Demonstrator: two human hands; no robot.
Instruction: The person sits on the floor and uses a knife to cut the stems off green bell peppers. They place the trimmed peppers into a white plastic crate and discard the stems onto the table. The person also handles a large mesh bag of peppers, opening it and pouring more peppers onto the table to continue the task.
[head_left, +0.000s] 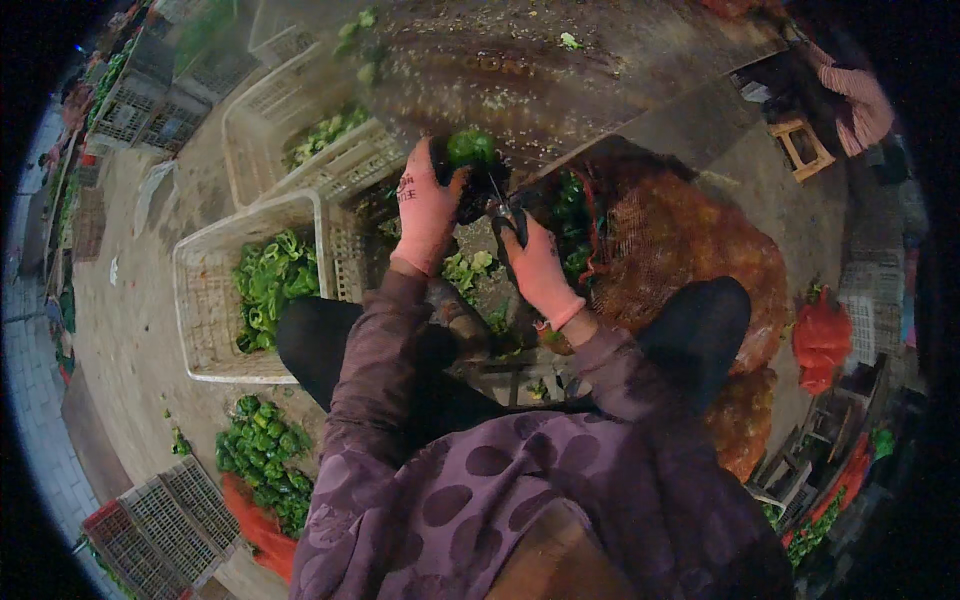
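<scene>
My left hand (425, 214), in a pink glove with dark fingers, grips a green bell pepper (470, 147) in front of me. A small knife (496, 189) is in my right hand (538, 266), which wears a matching glove. The blade points up beside the pepper; whether it touches the flesh I cannot tell. Just beyond lies a brown board (495, 82) strewn with pale seeds. Left of my knees stands a white plastic crate (202, 330) with cut green peppers (277, 281) in it. Between my legs, pale green scraps (466, 271) lie on the ground.
A large orange mesh sack (690, 247) bulges by my right knee, near dark green peppers (571, 225). Another crate (240, 157) holds pale green trimmings. A pile of whole peppers (262, 450) lies behind left. A wooden stool (801, 150) and another person's striped sleeve (859, 101) are at upper right.
</scene>
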